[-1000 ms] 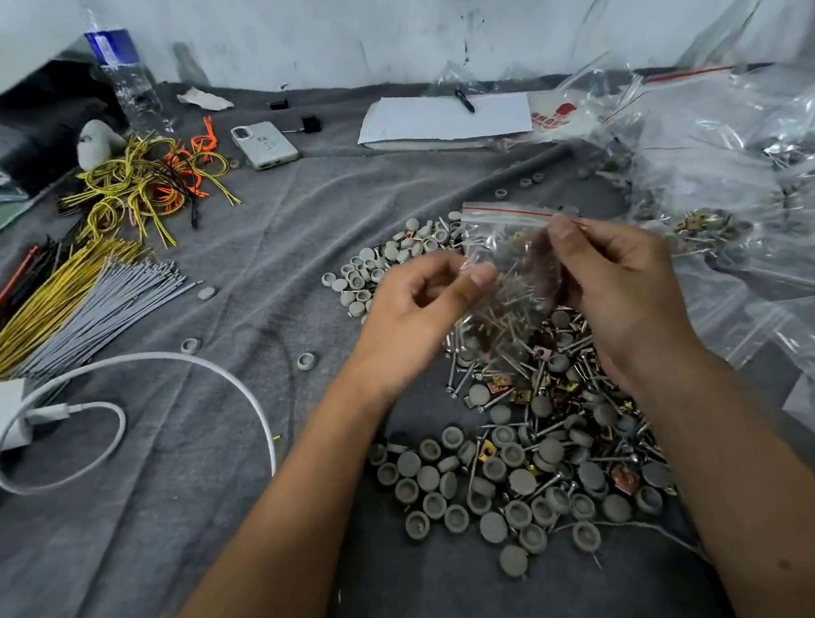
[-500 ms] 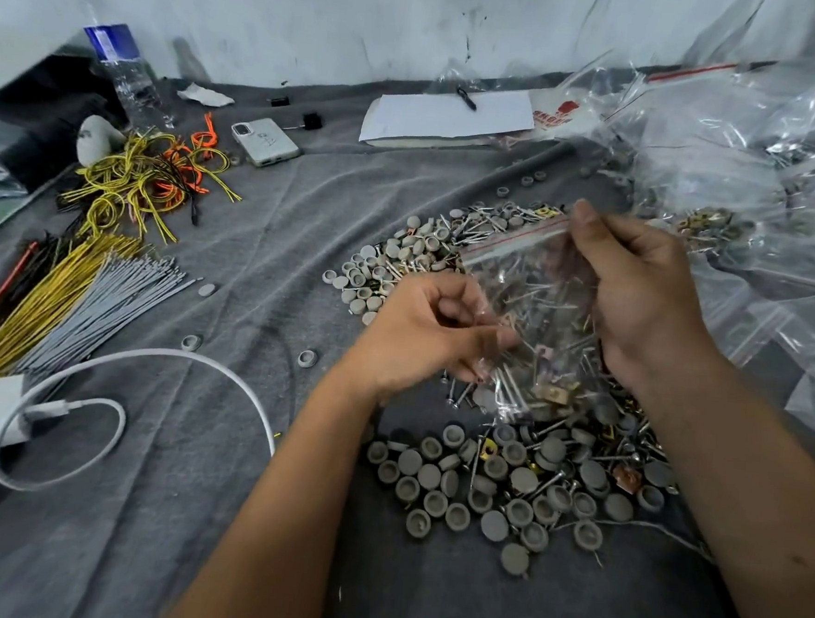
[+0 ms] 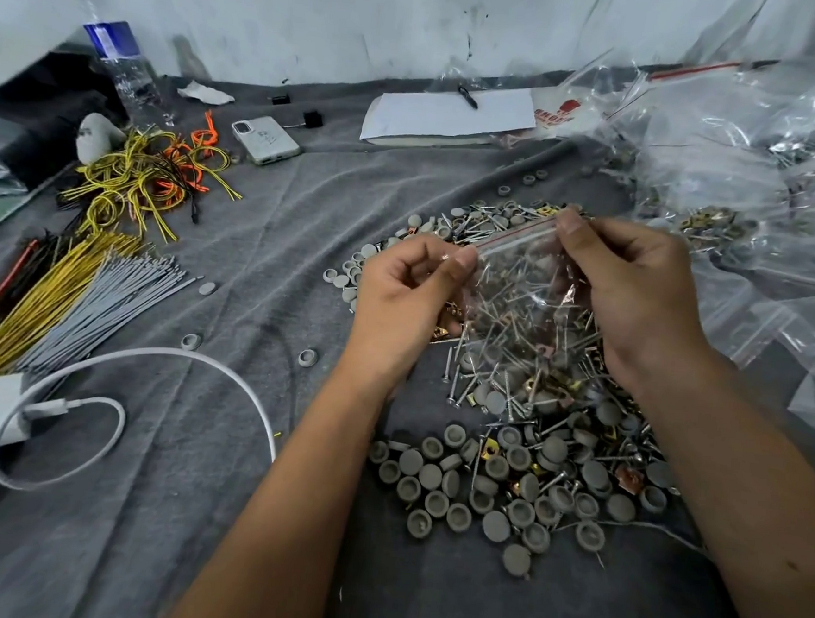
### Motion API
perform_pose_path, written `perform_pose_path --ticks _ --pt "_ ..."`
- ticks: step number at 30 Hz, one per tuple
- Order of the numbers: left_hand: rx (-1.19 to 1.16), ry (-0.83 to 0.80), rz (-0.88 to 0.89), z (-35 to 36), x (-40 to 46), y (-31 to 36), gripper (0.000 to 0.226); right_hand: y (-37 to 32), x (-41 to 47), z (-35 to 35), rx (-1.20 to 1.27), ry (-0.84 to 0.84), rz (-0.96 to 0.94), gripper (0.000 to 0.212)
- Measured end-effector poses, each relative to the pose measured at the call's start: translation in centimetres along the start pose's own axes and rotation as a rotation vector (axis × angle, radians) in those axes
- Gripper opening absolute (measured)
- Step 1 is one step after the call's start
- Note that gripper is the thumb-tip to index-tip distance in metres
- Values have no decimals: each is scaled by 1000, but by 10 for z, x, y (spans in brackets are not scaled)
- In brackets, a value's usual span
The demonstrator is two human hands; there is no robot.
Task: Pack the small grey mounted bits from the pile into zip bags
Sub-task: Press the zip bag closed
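Progress: I am judging this as mid-task. One zip bag [image 3: 527, 288] is holding a fair load of metal shanks and grey heads, and I am reading the step in hand as closing its red-lined seal.
Done so far: more clear bags [image 3: 744, 154] are lying heaped toward the blanket's far right corner; some are showing hardware inside, though I cannot tell how many are finished.
Left to do: the pile of grey mounted bits [image 3: 520, 466] is sitting on the grey blanket [image 3: 189, 510] under and in front of my hands, toward its near edge, mixed with screws and small brass-coloured pieces. A second spread of them [image 3: 455, 225] is lying just beyond the bag. A lot remains.
Left hand: my left hand [image 3: 407, 289] is pinching the bag's top strip at its left end, thumb and forefinger pressed together on the plastic, the other fingers curled under.
Right hand: my right hand [image 3: 638, 286] is gripping the right end of the same strip, thumb on the near side, fingers wrapping behind the bag.
Bag position: I am holding it in the air, upright and slightly tilted, left end of the seal lower, its bottom hanging just above the pile; whether it is touching, I cannot tell.
Seal: I cannot tell whether it is already pressed closed.
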State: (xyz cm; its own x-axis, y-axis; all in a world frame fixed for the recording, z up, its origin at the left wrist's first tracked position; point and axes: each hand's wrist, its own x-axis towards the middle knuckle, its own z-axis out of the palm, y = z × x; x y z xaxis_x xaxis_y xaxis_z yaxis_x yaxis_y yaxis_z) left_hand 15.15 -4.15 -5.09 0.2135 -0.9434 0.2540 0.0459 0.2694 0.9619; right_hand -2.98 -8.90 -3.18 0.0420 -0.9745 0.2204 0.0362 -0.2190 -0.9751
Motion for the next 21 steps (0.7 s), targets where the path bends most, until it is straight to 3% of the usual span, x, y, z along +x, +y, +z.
perform_pose_path --ticks 9,17,21 --pt "-2 7 17 -1 2 0 22 3 2 0 31 3 -50 10" --pt "36 1 -32 2 0 -4 15 9 -1 8 -59 1 -122 16" --pt "52 11 31 3 2 -8 19 9 -3 10 -47 -35 -90 18"
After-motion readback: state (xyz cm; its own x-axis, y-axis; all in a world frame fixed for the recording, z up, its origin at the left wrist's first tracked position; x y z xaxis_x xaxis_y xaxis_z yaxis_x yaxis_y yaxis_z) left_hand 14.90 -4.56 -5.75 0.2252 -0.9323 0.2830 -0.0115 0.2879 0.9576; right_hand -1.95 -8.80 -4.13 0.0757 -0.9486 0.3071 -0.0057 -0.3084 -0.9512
